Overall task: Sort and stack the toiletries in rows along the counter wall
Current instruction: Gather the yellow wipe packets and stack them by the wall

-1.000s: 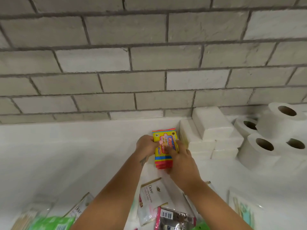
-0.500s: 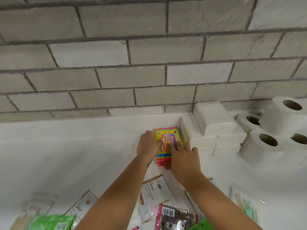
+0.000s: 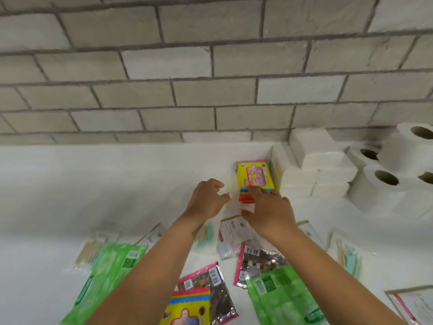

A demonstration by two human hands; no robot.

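A small stack of yellow and red wipes packs (image 3: 255, 178) stands on the white counter against the low white backsplash, right beside stacked white tissue packs (image 3: 314, 163). My right hand (image 3: 269, 211) lies just in front of the stack, its fingertips touching the lower edge of the top pack. My left hand (image 3: 207, 199) hovers to the left of the stack, apart from it, with loosely curled fingers and nothing in it.
Toilet rolls (image 3: 384, 181) are piled at the right. Near me lie green packs (image 3: 107, 273), dark foil sachets (image 3: 260, 261), another yellow pack (image 3: 187, 310), white sachets (image 3: 230, 235), cotton swabs (image 3: 93, 245) and a toothbrush pack (image 3: 349, 252). A brick wall rises behind.
My left hand has let go of the stack and drawn away to the left. My right hand has slid back to the stack's front edge. The view has tilted down.
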